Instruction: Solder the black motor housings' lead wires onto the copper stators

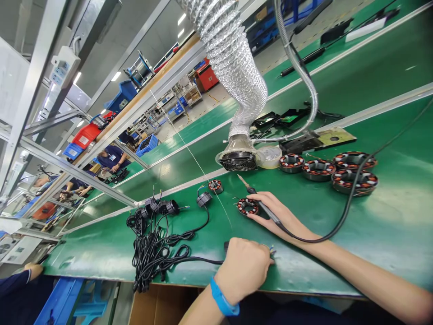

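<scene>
My left hand [245,264], with a blue band at the wrist, is closed around the end of a black cable [206,259]. Coloured wire ends [272,249] poke out past its fingers, and a dark part shows behind the knuckles. A soldering iron [267,210] lies in my right hand [282,219], its tip pointing up and left. The thumb and fingertips of that hand are at a small wound motor stator [241,206] on the green bench; whether they grip it too I cannot tell. Another small stator [215,186] sits beside a black cap with a cable [204,199].
Bundled black cables [149,253] with round caps lie at left. Several stators [318,169] stand at right, near a tape roll [270,156]. A foil fume duct [237,58] hangs over the bench, and a solder wire [189,151] runs down. Co-workers [113,158] sit farther off.
</scene>
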Demonstrator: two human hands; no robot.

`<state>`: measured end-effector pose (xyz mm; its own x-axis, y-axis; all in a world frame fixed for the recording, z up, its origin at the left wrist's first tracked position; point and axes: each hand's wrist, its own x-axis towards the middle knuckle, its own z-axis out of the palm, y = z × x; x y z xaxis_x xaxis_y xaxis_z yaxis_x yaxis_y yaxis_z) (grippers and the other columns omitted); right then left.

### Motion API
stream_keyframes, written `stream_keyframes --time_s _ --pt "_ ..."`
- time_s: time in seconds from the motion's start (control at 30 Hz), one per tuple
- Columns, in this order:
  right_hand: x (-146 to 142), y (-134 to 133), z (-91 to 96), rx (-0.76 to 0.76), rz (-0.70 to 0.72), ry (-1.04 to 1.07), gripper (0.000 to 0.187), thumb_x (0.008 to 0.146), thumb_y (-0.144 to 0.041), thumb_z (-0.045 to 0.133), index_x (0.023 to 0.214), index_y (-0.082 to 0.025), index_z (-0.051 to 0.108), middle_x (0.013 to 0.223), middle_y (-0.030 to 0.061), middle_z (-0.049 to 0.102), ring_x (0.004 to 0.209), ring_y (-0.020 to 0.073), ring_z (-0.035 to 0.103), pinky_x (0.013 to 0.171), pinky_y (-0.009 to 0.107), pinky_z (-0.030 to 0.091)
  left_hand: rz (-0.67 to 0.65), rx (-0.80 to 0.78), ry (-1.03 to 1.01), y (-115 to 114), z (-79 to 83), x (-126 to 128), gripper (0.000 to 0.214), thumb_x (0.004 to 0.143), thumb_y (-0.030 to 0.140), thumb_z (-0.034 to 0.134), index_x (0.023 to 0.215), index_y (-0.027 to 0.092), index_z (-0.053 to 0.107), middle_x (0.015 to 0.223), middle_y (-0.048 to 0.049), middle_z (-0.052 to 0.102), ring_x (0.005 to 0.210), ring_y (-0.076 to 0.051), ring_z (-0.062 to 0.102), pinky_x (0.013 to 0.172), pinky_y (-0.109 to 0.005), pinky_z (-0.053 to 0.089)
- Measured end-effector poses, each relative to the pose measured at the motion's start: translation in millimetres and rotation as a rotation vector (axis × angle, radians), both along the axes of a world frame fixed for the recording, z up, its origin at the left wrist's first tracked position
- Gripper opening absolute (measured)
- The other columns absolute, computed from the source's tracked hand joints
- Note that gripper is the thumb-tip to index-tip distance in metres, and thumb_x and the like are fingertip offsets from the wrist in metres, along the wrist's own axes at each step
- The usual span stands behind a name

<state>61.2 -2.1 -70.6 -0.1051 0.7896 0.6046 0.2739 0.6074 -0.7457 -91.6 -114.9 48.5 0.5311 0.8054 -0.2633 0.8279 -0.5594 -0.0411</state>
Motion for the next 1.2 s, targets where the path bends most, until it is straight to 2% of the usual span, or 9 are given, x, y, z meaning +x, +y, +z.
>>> stream_keyframes --time_s 0.1,0.23,0.3,0.43,0.6,0.83,0.9,1.03,1.2 --pt "1.9 -7.5 7.1 0.028 -0.042 0.018 0.035 0.1 -0.048 0.068 0.131 -0.031 0.065 0.124 0.0089 0.068 0.113 0.026 0.072 0.101 0.044 0.063 0.03 0.005 -0.061 11.2 -1.4 -10.0 0.021 0.107 0.026 0.056 0.103 0.017 0.074 0.099 -0.0111 0.082 0.089 -0.025 0.078 0.072 -0.031 0.053" --pt "-1.4 -22.4 20.2 0.086 -0.103 0.07 0.027 0.103 -0.043 0.066 0.128 -0.033 0.067 0.122 0.0062 0.071 0.113 0.0246 0.072 0.1 0.042 0.062 0.247 0.056 -0.343 37.1 9.6 -33.2 0.026 0.108 0.024 0.048 0.112 0.02 0.074 0.109 -0.0083 0.082 0.094 -0.022 0.076 0.084 -0.03 0.056" --pt "-7.1 -28.0 25.5 0.1 -0.094 0.093 0.025 0.103 -0.041 0.066 0.127 -0.034 0.067 0.122 0.0057 0.072 0.112 0.0244 0.072 0.099 0.042 0.062 0.317 0.02 -0.489 48.9 13.2 -43.7 0.029 0.109 0.023 0.045 0.112 0.021 0.074 0.106 -0.0056 0.081 0.091 -0.02 0.073 0.087 -0.029 0.055" --pt "-21.8 -31.8 30.7 0.083 -0.066 0.13 0.023 0.102 -0.041 0.067 0.124 -0.033 0.068 0.118 0.0057 0.074 0.108 0.0243 0.073 0.095 0.042 0.063 0.336 -0.137 -0.662 64.4 9.4 -57.3 0.032 0.108 0.026 0.044 0.103 0.02 0.075 0.092 -0.0017 0.074 0.083 -0.016 0.065 0.083 -0.024 0.051" --pt "-33.3 -31.2 34.8 0.063 -0.051 0.17 0.021 0.102 -0.039 0.067 0.122 -0.033 0.066 0.107 0.0047 0.074 0.101 0.025 0.074 0.093 0.045 0.063 0.34 -0.28 -0.797 71.3 2.3 -64.6 0.035 0.108 0.032 0.045 0.103 0.017 0.076 0.084 -0.0012 0.067 0.078 -0.014 0.057 0.078 -0.023 0.049" --pt "-35.8 -33.3 42.8 0.105 -0.095 0.199 0.023 0.1 -0.035 0.069 0.123 -0.035 0.067 0.099 0.0037 0.071 0.095 0.0263 0.072 0.09 0.047 0.061 0.426 -0.234 -0.937 71.8 -0.9 -57.3 0.038 0.103 0.04 0.06 0.075 0.017 0.069 0.078 -0.0019 0.07 0.076 -0.014 0.059 0.084 -0.026 0.051" --pt "-35.4 -34.7 44.8 0.12 -0.111 0.2 0.024 0.099 -0.037 0.07 0.123 -0.036 0.068 0.099 0.0043 0.071 0.095 0.0281 0.071 0.09 0.049 0.06 0.467 -0.285 -1.045 74.1 -3.6 -54.5 0.04 0.099 0.048 0.066 0.076 0.015 0.071 0.078 -0.0034 0.072 0.078 -0.015 0.061 0.086 -0.027 0.051" --pt "-36.2 -39.6 48.3 0.068 -0.106 0.201 0.025 0.101 -0.042 0.067 0.126 -0.038 0.066 0.103 0.0079 0.07 0.1 0.0361 0.069 0.096 0.063 0.056 0.604 -0.421 -1.243 82.2 -7.9 -54.5 0.053 0.083 0.063 0.082 0.086 0.011 0.075 0.077 -0.0064 0.073 0.08 -0.017 0.064 0.085 -0.032 0.052" --pt "-37.9 -46.2 52.1 0.05 -0.146 0.167 0.025 0.102 -0.041 0.066 0.127 -0.038 0.066 0.105 0.0088 0.071 0.101 0.0376 0.07 0.093 0.063 0.059 0.663 -0.385 -1.265 88.7 -9.5 -56.3 0.055 0.078 0.064 0.086 0.084 0.01 0.075 0.068 -0.0033 0.068 0.07 -0.014 0.059 0.076 -0.03 0.049"
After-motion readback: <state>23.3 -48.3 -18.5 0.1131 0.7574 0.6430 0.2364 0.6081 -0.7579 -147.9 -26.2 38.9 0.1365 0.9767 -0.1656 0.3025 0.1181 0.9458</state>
